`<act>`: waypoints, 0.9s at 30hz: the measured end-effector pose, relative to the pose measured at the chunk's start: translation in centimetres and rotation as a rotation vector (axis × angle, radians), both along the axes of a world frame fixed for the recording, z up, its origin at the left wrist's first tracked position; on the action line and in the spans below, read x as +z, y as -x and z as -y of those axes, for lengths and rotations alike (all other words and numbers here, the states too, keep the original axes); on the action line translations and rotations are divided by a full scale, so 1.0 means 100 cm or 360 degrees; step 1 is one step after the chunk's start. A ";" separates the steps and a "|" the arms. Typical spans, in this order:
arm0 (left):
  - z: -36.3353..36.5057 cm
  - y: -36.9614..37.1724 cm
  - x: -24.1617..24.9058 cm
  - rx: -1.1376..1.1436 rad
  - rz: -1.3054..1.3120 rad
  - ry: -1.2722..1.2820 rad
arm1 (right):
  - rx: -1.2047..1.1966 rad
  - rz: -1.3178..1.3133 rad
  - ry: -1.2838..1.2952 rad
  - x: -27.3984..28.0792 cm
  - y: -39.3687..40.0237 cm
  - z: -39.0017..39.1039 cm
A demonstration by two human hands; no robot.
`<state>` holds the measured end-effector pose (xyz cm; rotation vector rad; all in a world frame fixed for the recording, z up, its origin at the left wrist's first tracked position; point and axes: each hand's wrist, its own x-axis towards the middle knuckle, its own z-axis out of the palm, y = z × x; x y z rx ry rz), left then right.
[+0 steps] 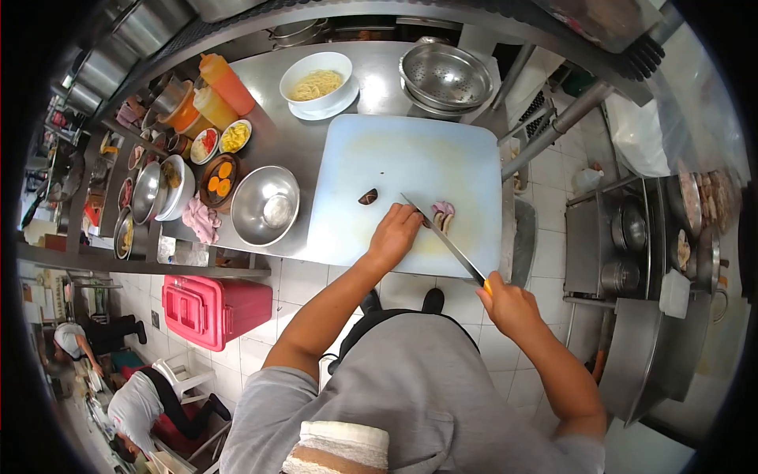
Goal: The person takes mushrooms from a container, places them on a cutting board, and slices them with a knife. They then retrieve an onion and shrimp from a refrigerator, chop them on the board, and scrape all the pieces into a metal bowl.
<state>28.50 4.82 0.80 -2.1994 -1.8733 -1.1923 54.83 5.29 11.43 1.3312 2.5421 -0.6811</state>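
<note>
The right hand [509, 304] has its grip closed round the yellow handle of the knife [454, 251], whose blade points to eleven o'clock over the cutting board [355, 150]. The left hand [397, 231] bunches its fingers against the blade; whether they pinch anything is hidden. The sliced pieces [443, 209] lie at about three o'clock from it, across the blade, and a dark piece [368, 196] at ten.

a working restaurant kitchen, steel bench [272, 75] beyond the hands, perforated colander [444, 77] beyond the right hand [513, 306], squeeze bottles [227, 84] and stacked bowls [178, 189] left of the left hand [396, 235], tiled floor [304, 283] underneath
</note>
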 end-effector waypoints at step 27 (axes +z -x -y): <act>0.012 0.001 0.028 -0.0102 0.0205 0.0493 | -0.0174 -0.0056 0.0064 0.006 -0.011 -0.006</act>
